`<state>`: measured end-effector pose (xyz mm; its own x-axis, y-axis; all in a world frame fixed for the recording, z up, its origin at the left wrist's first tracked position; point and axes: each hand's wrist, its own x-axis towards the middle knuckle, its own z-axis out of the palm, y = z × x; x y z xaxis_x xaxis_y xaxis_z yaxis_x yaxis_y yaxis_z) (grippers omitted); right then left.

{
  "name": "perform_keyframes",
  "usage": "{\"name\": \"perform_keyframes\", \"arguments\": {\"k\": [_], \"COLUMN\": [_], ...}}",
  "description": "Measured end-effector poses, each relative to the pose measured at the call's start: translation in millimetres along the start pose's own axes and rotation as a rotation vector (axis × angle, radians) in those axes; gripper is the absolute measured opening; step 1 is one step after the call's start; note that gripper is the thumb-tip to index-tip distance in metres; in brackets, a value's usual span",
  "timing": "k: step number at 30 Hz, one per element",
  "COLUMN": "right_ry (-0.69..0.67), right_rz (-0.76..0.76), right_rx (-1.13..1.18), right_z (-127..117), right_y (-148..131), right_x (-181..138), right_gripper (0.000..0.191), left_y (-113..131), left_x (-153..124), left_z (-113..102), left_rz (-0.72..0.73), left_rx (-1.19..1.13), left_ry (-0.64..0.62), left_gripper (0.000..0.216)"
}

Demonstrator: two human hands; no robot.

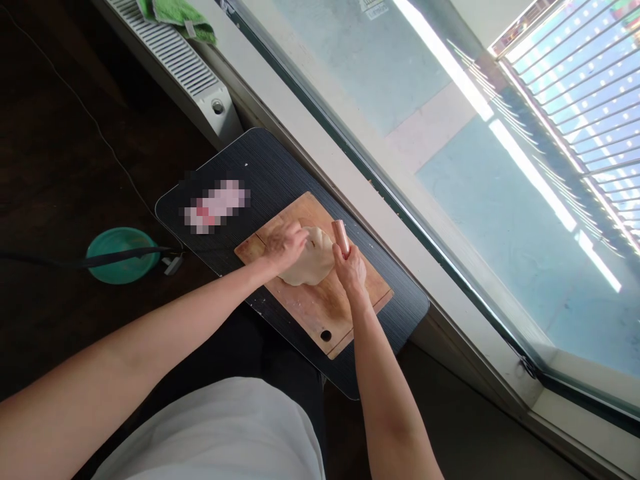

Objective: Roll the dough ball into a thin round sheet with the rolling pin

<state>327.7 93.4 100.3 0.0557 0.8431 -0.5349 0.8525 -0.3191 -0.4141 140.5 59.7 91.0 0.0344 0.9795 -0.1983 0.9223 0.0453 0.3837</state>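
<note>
A flattened, pale sheet of dough (311, 261) with an uneven rim lies on a wooden cutting board (300, 313). My left hand (286, 247) is at the dough's left side, its fingers curled in and closed on the edge; the fingertips are partly hidden. On the other side, my right hand (351, 268) is wrapped round a short, smooth, copper-brown rolling pin (340, 235). One end of the pin sticks out beyond the fist, beside the dough's right edge, and the rest is covered by the hand.
The board rests on a dark, round-cornered table (265, 157) against a window sill (320, 153). A blurred pink item (217, 205) lies at the table's left. Beyond stand a radiator (175, 63) with a green cloth (177, 17) and a teal basin (123, 270) on the floor.
</note>
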Motion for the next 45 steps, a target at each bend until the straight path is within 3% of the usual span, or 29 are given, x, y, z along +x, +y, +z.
{"name": "perform_keyframes", "arguments": {"k": [3, 8, 12, 16, 23, 32, 34, 40, 45], "right_ry": [-0.027, -0.035, -0.005, 0.017, -0.05, -0.138, -0.135, -0.176, -0.097], "right_rz": [0.01, 0.009, -0.005, -0.114, -0.17, -0.27, -0.285, -0.259, -0.265], "right_rx": [0.001, -0.021, -0.073, -0.175, -0.316, -0.485, -0.468, -0.414, -0.302], "right_z": [-1, 0, 0, 4, 11, 6, 5, 3, 6], "right_y": [6, 8, 13, 24, 29, 28, 25, 17, 11], "right_x": [-3, -5, -12, -23, -33, -28, -28, -26, -22], "right_gripper": [0.039, 0.038, 0.03, 0.017, 0.027, 0.023, 0.022, 0.018, 0.016], "left_y": [10, 10, 6, 1, -10, -12, -12, -12, -13], "left_x": [-7, -10, -8, -3, -5, -10, -12, -13, -8], "left_z": [13, 19, 16, 15, 13, 6, 3, 1, 4], "left_rz": [0.169, 0.158, 0.16, 0.192, 0.167, 0.16, 0.102, -0.263, -0.244], "left_rx": [0.075, 0.155, 0.169, 0.17, 0.131, 0.188, 0.185, 0.074, 0.025], "left_ry": [-0.046, -0.145, -0.084, -0.049, -0.026, -0.059, -0.05, -0.066, -0.05], "left_gripper": [0.037, 0.043, 0.041, 0.039, 0.037, 0.035, 0.033, 0.017, 0.014]}}
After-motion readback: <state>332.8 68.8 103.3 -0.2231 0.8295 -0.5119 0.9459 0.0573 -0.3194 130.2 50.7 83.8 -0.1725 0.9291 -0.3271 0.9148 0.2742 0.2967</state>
